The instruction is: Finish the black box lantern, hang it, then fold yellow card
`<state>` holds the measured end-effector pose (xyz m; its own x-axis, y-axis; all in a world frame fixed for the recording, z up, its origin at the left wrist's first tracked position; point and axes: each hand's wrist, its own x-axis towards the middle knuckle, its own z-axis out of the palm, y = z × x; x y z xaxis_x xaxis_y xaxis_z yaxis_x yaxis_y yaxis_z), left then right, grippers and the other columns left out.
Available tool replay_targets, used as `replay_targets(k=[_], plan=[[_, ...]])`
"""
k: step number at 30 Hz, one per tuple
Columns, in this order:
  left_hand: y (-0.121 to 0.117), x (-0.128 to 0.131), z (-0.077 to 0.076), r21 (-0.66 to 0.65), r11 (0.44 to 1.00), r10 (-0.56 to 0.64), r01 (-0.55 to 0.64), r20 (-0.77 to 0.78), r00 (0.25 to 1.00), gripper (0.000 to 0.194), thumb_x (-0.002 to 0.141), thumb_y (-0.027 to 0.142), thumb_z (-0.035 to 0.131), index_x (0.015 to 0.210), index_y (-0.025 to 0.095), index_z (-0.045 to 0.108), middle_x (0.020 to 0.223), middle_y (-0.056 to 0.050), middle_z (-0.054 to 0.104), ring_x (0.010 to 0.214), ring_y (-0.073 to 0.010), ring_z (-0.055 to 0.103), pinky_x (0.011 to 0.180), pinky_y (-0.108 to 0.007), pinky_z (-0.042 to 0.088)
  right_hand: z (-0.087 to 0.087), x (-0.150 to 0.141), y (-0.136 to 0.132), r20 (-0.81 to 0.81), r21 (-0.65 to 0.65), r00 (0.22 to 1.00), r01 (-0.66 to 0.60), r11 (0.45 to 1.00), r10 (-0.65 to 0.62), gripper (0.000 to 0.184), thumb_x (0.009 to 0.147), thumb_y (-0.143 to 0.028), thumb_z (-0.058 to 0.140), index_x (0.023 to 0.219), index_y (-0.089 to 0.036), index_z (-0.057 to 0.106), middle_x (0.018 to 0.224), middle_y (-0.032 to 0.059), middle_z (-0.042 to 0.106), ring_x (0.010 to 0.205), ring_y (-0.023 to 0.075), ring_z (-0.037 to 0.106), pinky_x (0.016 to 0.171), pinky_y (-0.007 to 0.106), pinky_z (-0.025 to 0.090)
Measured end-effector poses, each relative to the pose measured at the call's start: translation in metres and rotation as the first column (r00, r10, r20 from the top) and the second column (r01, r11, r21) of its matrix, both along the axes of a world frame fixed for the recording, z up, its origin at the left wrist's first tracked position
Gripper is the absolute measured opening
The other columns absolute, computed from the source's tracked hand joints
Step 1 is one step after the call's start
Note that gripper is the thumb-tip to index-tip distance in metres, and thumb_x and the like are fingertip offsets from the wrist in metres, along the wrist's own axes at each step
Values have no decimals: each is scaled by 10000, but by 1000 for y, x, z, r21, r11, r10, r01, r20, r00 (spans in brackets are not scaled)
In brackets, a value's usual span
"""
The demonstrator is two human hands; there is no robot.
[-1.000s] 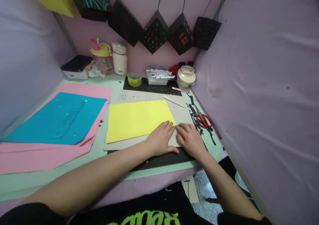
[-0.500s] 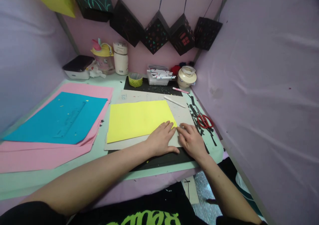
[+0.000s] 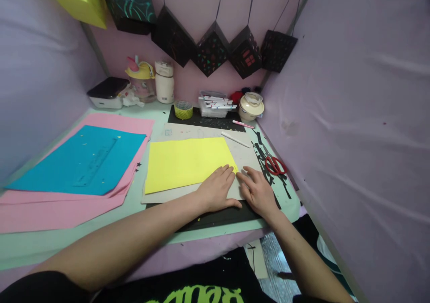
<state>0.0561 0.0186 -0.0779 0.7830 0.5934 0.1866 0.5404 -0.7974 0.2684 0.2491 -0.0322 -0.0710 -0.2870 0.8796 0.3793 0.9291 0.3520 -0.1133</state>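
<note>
A yellow sheet of paper lies on a grey board in the middle of the table. My left hand rests flat with spread fingers on the sheet's lower right corner, thumb pointing right. Just right of that corner is my right hand, fingers apart and slightly bent, index fingertip at the paper's edge. Under the board, a black sheet sticks out toward me. A white pen-like stick lies beyond the hands on the board.
Red-handled scissors lie among black paper scraps at right. Blue and pink sheets with a clear ruler spread at left. Tape, a box of markers and a bottle stand behind. Black paper lanterns hang above.
The whole view has shifted slightly downward. My right hand's index finger has moved a little left toward the paper's edge; my left hand stays in place on the corner.
</note>
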Motion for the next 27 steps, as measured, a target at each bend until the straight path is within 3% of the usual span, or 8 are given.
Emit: replay_targets(k=[7,13,27], plan=[[1,0,0,9,1000,-9,9,2,1000,966,742,825,422,1319,51,465,1462,-248,405,1392,-373,320,1139,-467,231,2,-1,2,16,3,1000,-15,1000,15,325,916,-217,480,1191,-223,652,1313,99,559,1147,269,525,935,426,502],[0,-1,2,11,1000,-7,7,-2,1000,954,752,816,423,1317,49,466,1461,-247,406,1391,-375,319,1135,-467,235,-5,2,1,-85,32,996,-14,999,16,326,923,-245,480,1204,-217,642,1416,126,470,1200,259,524,966,440,507],[0,-1,1,5,1000,-8,8,7,1000,945,754,798,456,1321,43,466,1460,-250,406,1393,-370,317,1138,-457,227,-6,2,3,-71,53,997,-4,999,8,317,922,-228,473,1186,-193,645,1433,127,456,1269,274,451,1016,467,474]])
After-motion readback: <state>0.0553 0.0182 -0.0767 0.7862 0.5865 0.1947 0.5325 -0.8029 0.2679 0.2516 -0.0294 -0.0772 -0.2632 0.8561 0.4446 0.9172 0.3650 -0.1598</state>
